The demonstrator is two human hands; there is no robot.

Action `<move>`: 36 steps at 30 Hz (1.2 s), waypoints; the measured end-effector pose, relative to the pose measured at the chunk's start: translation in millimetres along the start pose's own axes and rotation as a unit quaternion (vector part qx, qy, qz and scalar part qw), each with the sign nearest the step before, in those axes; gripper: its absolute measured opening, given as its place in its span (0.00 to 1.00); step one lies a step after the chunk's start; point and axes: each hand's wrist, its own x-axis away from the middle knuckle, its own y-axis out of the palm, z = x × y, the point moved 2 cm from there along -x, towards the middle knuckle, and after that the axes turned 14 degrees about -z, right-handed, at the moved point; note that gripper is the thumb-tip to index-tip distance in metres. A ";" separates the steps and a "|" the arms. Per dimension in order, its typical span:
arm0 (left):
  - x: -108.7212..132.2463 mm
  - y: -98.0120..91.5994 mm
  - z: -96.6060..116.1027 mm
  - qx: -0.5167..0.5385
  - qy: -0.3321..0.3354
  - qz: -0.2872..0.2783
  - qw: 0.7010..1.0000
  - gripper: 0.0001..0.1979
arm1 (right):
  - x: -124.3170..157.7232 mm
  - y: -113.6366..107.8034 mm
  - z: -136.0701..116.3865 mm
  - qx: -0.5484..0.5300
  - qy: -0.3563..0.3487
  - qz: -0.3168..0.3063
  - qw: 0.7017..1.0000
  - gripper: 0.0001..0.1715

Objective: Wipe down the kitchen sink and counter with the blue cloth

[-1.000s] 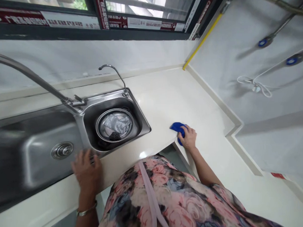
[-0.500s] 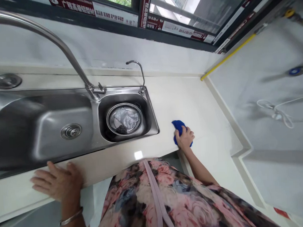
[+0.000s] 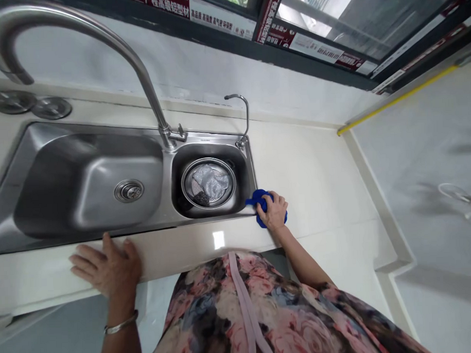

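The blue cloth (image 3: 259,206) sits bunched under my right hand (image 3: 274,211) on the counter (image 3: 316,179), at the right front corner of the sink (image 3: 84,176). From the left: my left hand (image 3: 107,266) lies flat and open on the counter's front edge, holding nothing. The big basin comes next, then the small basin with its strainer basket (image 3: 208,182). My right hand's fingers curl over the cloth, pressing it down.

You have one view only, from the head camera, looking steeply down over the person's chest onto the bench (image 3: 316,173). It faces the window wall, close above the sink (image 3: 84,176), which fills the left half.
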 end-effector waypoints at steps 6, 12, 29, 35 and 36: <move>-0.8 -0.2 -5.8 -0.021 -0.006 -0.009 1.000 0.34 | -65.1 -6.0 -15.1 0.011 0.030 -0.005 0.999 0.24; 1.2 -2.7 -9.3 -0.041 -0.005 -0.013 0.999 0.35 | -131.9 -14.6 -22.5 -0.006 0.052 0.004 0.999 0.27; 1.8 -3.0 -17.9 -0.105 -0.016 -0.033 0.994 0.38 | -289.9 -33.8 -27.1 0.030 -0.065 0.013 0.997 0.30; -1.8 -7.3 -11.2 -0.089 -0.053 -0.048 0.993 0.38 | -319.7 -36.6 -26.6 0.030 -0.100 -0.016 0.994 0.26; -2.9 -8.3 -9.1 -0.079 -0.063 -0.048 0.994 0.37 | -320.3 -36.4 -27.3 0.027 -0.098 -0.016 0.995 0.26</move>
